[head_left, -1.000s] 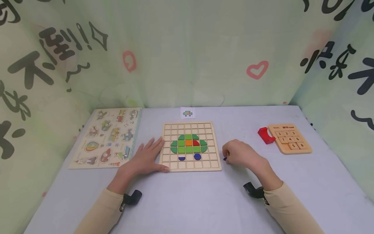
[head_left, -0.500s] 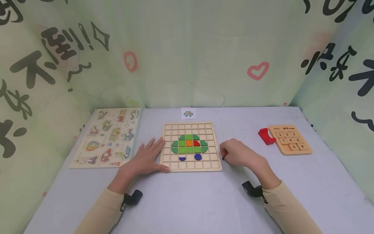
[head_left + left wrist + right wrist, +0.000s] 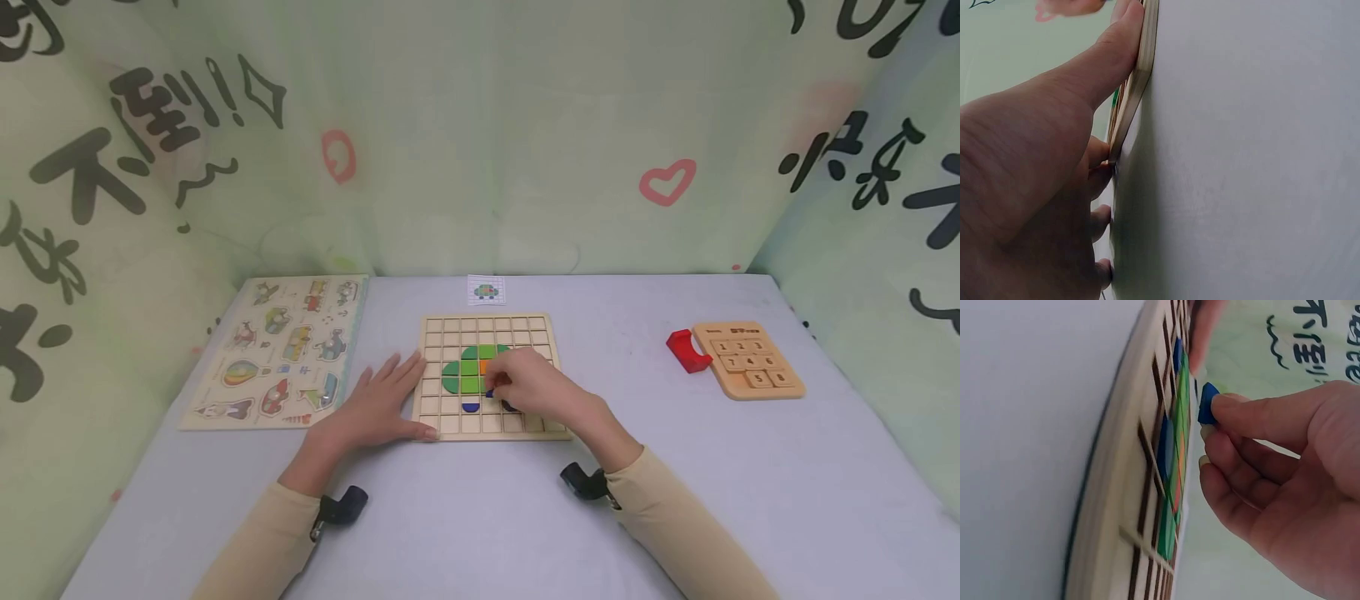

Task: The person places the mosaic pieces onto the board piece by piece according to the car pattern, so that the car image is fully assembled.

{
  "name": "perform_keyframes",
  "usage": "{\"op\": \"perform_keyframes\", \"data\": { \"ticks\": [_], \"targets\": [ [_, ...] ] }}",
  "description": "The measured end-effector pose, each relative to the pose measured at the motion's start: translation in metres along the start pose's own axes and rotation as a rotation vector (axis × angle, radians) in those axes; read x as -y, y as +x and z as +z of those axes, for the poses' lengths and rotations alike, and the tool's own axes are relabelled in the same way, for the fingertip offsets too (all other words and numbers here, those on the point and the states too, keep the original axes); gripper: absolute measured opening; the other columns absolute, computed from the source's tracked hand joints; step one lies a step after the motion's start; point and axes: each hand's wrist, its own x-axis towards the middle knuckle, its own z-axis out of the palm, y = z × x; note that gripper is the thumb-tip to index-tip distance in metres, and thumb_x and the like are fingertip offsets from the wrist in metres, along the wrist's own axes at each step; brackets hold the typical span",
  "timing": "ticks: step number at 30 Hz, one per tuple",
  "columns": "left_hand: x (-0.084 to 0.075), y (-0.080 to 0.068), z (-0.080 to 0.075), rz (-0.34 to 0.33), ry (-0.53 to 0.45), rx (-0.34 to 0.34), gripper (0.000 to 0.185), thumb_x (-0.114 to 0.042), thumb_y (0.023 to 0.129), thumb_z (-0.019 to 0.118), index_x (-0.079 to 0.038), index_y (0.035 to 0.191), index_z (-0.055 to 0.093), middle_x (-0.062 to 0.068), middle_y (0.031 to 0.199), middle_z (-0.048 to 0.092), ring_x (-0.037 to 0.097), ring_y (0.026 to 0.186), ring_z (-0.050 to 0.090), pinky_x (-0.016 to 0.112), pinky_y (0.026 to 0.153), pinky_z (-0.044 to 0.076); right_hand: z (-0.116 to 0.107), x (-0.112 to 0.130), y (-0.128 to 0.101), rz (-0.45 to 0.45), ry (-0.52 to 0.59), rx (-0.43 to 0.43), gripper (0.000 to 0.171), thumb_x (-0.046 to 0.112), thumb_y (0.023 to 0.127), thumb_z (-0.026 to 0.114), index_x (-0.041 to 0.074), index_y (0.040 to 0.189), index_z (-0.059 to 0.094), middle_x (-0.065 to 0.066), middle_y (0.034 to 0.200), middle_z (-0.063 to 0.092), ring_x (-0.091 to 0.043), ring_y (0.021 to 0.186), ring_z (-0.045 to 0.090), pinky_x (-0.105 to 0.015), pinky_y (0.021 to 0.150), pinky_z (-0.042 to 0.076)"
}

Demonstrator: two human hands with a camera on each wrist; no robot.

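1. Pinching a small blue piece (image 3: 1207, 403) between thumb and fingertips, your right hand (image 3: 536, 387) hovers over the grid board (image 3: 489, 323), just above the blue pieces in its lower rows.
2. Its target cell lies directly below the pinch; the right hand is nearer.
3. Your left hand (image 3: 375, 408) lies flat, fingers straight, pressing the board's left edge, holding nothing.
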Motion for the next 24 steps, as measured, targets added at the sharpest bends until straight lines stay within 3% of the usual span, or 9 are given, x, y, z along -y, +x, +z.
{"op": "perform_keyframes", "data": {
  "ticks": [8,16,24],
  "targets": [
    [-0.003,0.002,0.002,0.005,0.002,-0.002,0.119,-0.076,0.072,0.068,-0.015,0.161,0.017,0.003,0.169,0.012,0.035,0.156,0.004,0.067,0.122,0.009,0.019,0.015,0.016,0.004,-0.039,0.015,0.017,-0.004,0.088,0.064,0.01,0.083,0.072,0.003,0.077,0.066,-0.012,0.07,0.055,-0.023,0.064,0.049],
    [-0.006,0.002,0.0,0.001,0.002,0.012,0.119,-0.075,0.072,0.07,-0.015,0.161,0.016,0.003,0.169,0.011,0.035,0.157,0.003,0.066,0.122,0.008,0.023,0.021,0.011,-0.004,-0.128,0.003,0.016,-0.001,0.089,0.066,0.009,0.086,0.079,0.001,0.084,0.07,-0.008,0.076,0.057,-0.023,0.071,0.053],
    [-0.007,0.002,-0.001,-0.006,0.0,0.011,0.119,-0.074,0.072,0.071,-0.015,0.161,0.016,0.003,0.169,0.012,0.035,0.157,0.004,0.066,0.122,0.008,0.023,0.02,0.007,0.007,-0.139,-0.014,0.011,0.005,0.09,0.07,0.011,0.091,0.079,0.002,0.089,0.073,-0.007,0.08,0.06,-0.024,0.075,0.055]
  ]
}}
